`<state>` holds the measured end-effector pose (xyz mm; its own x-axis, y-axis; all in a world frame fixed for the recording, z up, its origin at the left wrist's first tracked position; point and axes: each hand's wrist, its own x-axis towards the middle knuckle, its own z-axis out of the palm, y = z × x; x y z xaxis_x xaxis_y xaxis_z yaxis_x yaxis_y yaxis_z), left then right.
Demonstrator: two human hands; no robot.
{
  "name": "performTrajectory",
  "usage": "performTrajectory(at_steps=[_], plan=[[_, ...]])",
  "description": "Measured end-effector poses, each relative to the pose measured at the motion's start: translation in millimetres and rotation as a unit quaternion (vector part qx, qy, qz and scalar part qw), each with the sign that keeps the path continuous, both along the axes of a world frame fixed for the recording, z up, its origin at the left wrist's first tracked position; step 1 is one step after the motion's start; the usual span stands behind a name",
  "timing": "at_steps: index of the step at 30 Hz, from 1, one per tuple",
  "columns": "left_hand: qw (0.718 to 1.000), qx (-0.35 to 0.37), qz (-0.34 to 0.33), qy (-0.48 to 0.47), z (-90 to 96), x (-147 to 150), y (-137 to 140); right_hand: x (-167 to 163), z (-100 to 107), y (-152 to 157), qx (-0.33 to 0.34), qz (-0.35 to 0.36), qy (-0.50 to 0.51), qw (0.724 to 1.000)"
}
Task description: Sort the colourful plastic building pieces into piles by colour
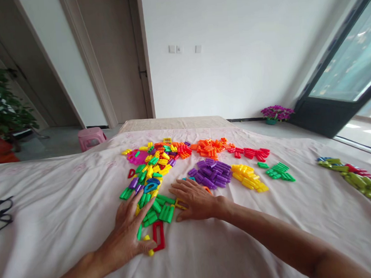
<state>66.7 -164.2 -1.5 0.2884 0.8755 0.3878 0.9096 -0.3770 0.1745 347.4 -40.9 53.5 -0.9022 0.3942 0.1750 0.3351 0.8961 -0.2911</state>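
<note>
Forearms end at left hand and right hand, both spread (nothing visibly gripped), green blocks between.

Green blocks, red frame

Left fingers at green blocks; right fingers outstretched (pale sheet beneath)
</note>
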Motion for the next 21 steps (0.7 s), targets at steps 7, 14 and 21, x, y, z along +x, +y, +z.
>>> performTrajectory(at_steps=[7,14,21], plan=[[0.995,0.067,0.064,-0.032,1.0,33,56,-23,-6,0,-0.013,-0.058,0.056,0.997],[0.993,0.05,0.1,-0.033,16.1,19,97,-50,-9,24,-0.112,-0.157,0.155,0.969],[0.999,0.024,-0.038,0.024,15.1,51,35,-30,-12,29,-0.067,-0.218,0.146,0.963]])
